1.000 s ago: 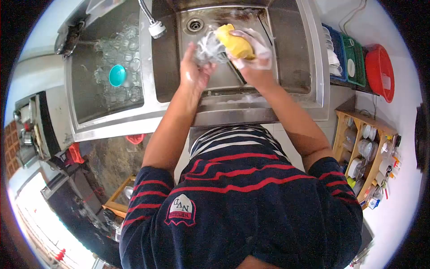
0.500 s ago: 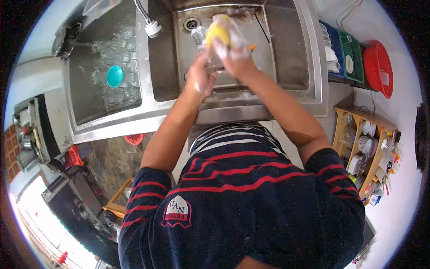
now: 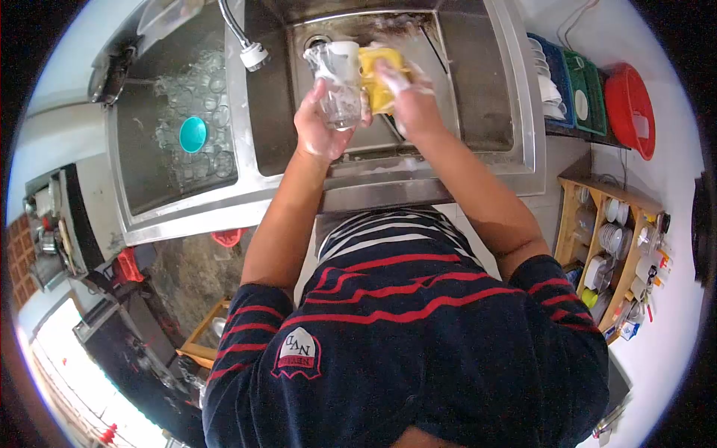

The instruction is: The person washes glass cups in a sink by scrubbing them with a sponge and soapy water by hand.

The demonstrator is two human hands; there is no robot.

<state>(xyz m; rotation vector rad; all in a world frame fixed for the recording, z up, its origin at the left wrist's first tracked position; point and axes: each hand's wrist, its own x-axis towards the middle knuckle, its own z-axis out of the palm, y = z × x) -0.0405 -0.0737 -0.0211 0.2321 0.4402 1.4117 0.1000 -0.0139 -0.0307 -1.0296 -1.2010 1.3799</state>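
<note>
My left hand (image 3: 321, 127) is wrapped round the lower part of a clear drinking glass (image 3: 340, 89), held over the right-hand sink basin. White suds coat the glass near its rim. Close beside it, my right hand (image 3: 409, 101) grips a yellow sponge (image 3: 379, 78) covered in foam. The sponge is just right of the glass; whether the two touch I cannot tell. Motion blurs the right fingers a little. Below both hands is the steel basin (image 3: 478, 112), with its drain (image 3: 317, 42) partly hidden behind the glass.
Several glasses (image 3: 205, 93) and a turquoise bowl (image 3: 193, 134) lie in the left basin. A faucet head (image 3: 254, 56) hangs near the divider. To the right are a blue rack (image 3: 556, 63), a green rack (image 3: 586, 86), a red basin (image 3: 624, 93) and a wooden dish shelf (image 3: 579, 224).
The sponge has come away from the glass mouth to its right side. The glass now stands more upright and in plainer view, and my right hand has shifted slightly right.
</note>
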